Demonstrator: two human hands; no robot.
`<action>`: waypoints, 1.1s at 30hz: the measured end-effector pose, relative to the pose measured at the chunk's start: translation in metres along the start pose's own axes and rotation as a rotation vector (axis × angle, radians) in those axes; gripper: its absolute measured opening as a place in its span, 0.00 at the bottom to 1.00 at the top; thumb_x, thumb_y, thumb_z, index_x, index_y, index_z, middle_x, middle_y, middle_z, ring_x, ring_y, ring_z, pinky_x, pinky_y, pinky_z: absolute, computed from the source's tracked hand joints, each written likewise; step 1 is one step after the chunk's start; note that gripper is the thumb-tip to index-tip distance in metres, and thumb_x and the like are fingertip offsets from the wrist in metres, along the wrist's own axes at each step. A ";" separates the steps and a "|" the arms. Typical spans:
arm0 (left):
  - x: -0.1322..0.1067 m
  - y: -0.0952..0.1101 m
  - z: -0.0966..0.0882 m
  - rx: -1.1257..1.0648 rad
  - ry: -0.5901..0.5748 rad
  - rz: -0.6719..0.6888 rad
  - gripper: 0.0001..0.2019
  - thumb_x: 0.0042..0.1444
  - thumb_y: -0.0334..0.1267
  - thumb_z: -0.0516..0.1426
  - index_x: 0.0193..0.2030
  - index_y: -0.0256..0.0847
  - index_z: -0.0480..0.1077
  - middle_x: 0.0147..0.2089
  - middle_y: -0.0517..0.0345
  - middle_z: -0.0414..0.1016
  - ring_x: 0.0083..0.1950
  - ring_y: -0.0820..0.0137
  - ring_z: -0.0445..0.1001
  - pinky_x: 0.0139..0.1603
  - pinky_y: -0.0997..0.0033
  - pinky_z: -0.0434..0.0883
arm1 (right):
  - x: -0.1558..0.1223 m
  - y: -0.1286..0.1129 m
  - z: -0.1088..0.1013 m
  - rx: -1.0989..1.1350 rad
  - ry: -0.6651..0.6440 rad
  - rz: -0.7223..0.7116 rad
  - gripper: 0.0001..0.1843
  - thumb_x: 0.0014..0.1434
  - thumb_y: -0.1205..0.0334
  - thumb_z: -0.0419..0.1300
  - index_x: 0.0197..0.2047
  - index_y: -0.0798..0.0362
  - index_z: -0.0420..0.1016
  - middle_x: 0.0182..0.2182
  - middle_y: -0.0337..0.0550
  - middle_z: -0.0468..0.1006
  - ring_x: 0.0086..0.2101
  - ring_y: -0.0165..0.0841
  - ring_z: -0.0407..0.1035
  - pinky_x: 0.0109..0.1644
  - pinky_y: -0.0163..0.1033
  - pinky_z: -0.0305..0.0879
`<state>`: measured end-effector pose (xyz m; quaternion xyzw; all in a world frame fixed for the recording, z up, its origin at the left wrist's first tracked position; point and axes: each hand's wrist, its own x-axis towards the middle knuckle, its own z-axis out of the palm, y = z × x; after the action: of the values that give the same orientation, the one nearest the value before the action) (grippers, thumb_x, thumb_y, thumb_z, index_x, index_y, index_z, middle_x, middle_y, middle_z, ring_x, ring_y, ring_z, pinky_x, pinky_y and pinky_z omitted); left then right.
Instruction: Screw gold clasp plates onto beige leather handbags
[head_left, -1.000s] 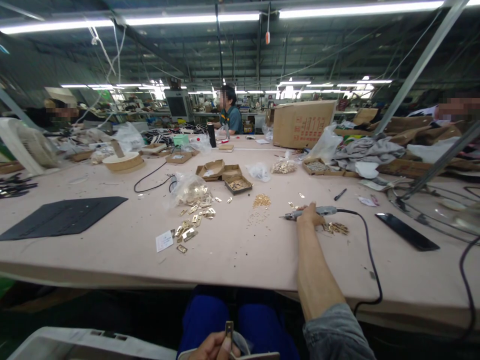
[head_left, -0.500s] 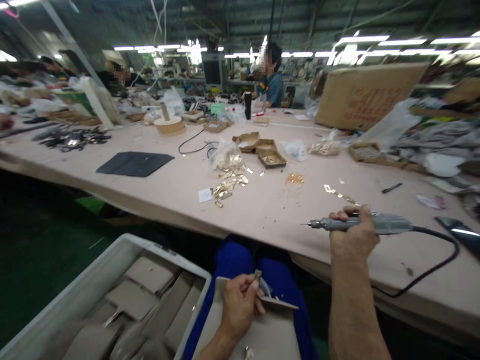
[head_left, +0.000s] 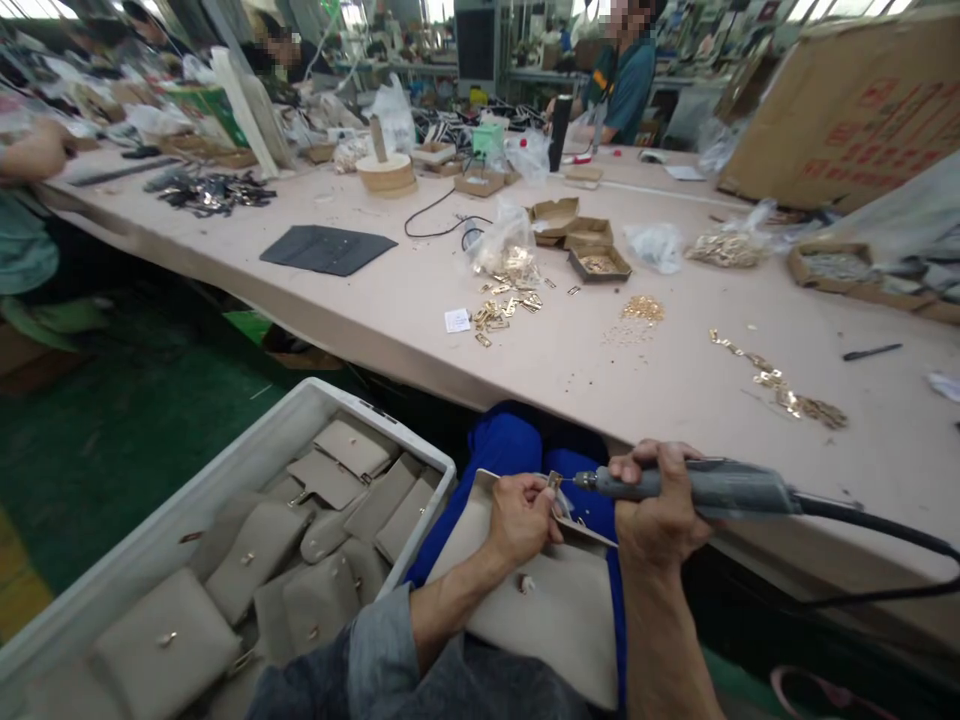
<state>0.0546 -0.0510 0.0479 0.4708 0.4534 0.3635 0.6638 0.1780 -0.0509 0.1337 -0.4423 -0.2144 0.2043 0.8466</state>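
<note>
A beige handbag (head_left: 562,610) lies across my lap, a small metal clasp showing on its front. My left hand (head_left: 519,522) is closed on the edge of its flap, pinching a small gold metal plate (head_left: 554,481) there. Wrapped round a grey electric screwdriver (head_left: 724,487), my right hand (head_left: 660,495) holds it level, bit pointing left. The bit's tip is at the gold plate, close to my left fingertips; whether it touches a screw is too small to tell. A black cord runs off from the tool's rear to the right.
Left of my legs stands a white crate (head_left: 300,400) of beige bags. The table (head_left: 420,340) bears gold plates (head_left: 499,315), tiny screws (head_left: 643,308), a black flat panel (head_left: 328,248) and a pen (head_left: 871,352). Co-workers sit beyond and at the far left.
My right hand has brought the screwdriver from over the table down and left to the gold plate. My left hand still grips the flap. The view has tilted down and turned left.
</note>
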 end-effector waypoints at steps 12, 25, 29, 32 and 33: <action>-0.006 -0.001 -0.003 0.018 0.004 0.013 0.13 0.62 0.41 0.58 0.29 0.35 0.74 0.16 0.56 0.75 0.14 0.71 0.72 0.18 0.78 0.67 | -0.013 0.005 0.006 -0.014 -0.043 -0.020 0.12 0.62 0.60 0.67 0.34 0.53 0.68 0.26 0.33 0.72 0.19 0.25 0.63 0.25 0.36 0.67; -0.008 0.004 -0.005 0.015 -0.038 0.054 0.15 0.60 0.44 0.59 0.28 0.35 0.76 0.16 0.57 0.74 0.15 0.72 0.72 0.19 0.78 0.67 | -0.025 -0.004 0.004 -0.233 -0.421 -0.111 0.10 0.64 0.59 0.67 0.34 0.52 0.72 0.25 0.35 0.73 0.21 0.27 0.67 0.27 0.37 0.68; -0.008 0.003 -0.006 0.012 -0.047 0.062 0.15 0.60 0.44 0.60 0.28 0.35 0.76 0.17 0.57 0.74 0.16 0.72 0.73 0.18 0.79 0.65 | -0.024 -0.001 0.002 -0.206 -0.461 -0.114 0.09 0.63 0.61 0.67 0.36 0.51 0.71 0.26 0.35 0.74 0.21 0.27 0.68 0.27 0.37 0.70; -0.008 0.002 -0.008 0.002 -0.060 0.073 0.15 0.60 0.44 0.60 0.28 0.35 0.76 0.17 0.57 0.74 0.16 0.72 0.73 0.18 0.80 0.65 | -0.022 0.001 0.001 -0.207 -0.495 -0.090 0.09 0.64 0.61 0.67 0.35 0.52 0.70 0.26 0.34 0.74 0.21 0.27 0.68 0.26 0.37 0.69; -0.008 0.001 -0.008 -0.002 -0.064 0.077 0.15 0.60 0.44 0.61 0.28 0.35 0.76 0.17 0.57 0.74 0.15 0.72 0.72 0.18 0.80 0.65 | -0.021 0.001 0.002 -0.209 -0.488 -0.085 0.09 0.64 0.61 0.67 0.35 0.52 0.71 0.26 0.34 0.74 0.20 0.27 0.68 0.26 0.37 0.68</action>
<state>0.0442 -0.0555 0.0502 0.4988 0.4130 0.3739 0.6639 0.1592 -0.0606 0.1295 -0.4556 -0.4502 0.2460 0.7276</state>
